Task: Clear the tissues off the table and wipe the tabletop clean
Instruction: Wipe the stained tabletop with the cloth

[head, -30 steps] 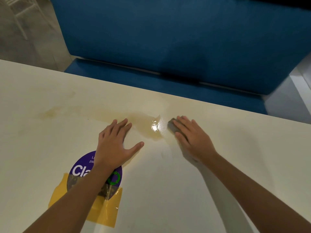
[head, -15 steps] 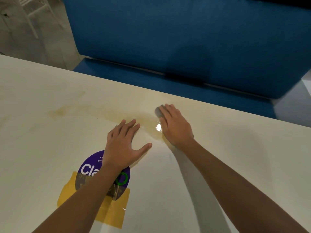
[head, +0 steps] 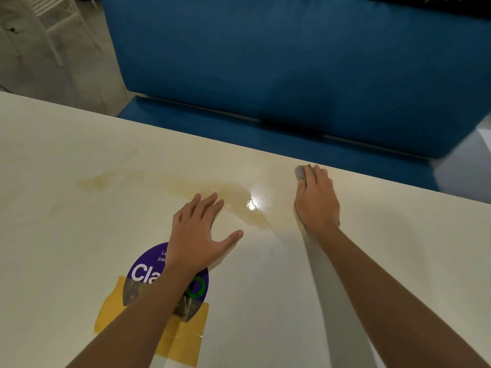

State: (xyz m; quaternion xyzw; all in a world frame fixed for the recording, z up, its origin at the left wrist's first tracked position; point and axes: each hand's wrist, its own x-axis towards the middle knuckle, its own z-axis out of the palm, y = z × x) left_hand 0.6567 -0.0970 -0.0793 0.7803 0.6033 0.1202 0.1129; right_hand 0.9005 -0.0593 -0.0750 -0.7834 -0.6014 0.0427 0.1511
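Right hand (head: 316, 200) has slid the grey cloth (head: 300, 172) away from the spill (head: 225, 189) to the far edge of the counter (head: 66, 208).
Its fingers lie straight on top of the cloth and press it flat; only the cloth's far end shows past the fingertips. The left hand (head: 202, 235) stays spread palm-down on the counter, holding nothing, fingertips at the near rim of the yellowish-brown spill, which glints wet between the two hands. The left wrist covers part of a round purple sticker (head: 143, 272) fixed with yellow tape (head: 186, 338). A blue sofa (head: 292, 62) stands beyond.
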